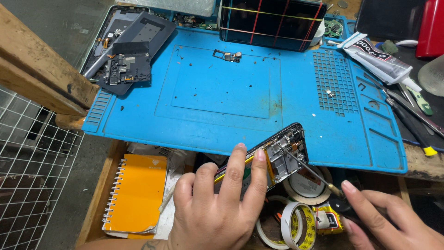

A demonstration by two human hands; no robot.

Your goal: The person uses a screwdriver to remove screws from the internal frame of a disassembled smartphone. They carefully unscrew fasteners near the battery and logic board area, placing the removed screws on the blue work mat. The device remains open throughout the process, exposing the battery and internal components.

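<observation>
Left hand (217, 203): closed over an opened phone (273, 155), fingers laid across its upper face, thumb side hidden. The phone sits tilted, back cover off, metal frame and inner parts exposed at its far end; that end overlaps the near edge of the blue mat (222, 88).

Right hand (393, 222): pinched around the handle end of a thin screwdriver (307, 169); the shaft runs up and left, its tip in the phone's exposed upper corner. How the lower fingers sit on the handle cannot be told, as they leave the frame.

Blue mat: lies on the wooden worktop (423, 164), with a raised rectangular field in the middle, a grid of small holes to the right, and recessed trays along the right edge.

On the mat, far centre: a small loose bracket part (227, 55). Far left: a dark phone back and separated black frame pieces (125, 51). Far edge: a dark slab bound with red and yellow rubber bands (270, 23).

Right of the mat: a white glue tube (377, 58) lying slantwise, with slim tools (414, 115) beside it.

Below the mat, in an open drawer: an orange spiral notebook (136, 194) at left; rolls of tape (296, 220) under the phone, between the two hands.

Far left: white wire grid (32, 171) beside the worktop's timber edge.
</observation>
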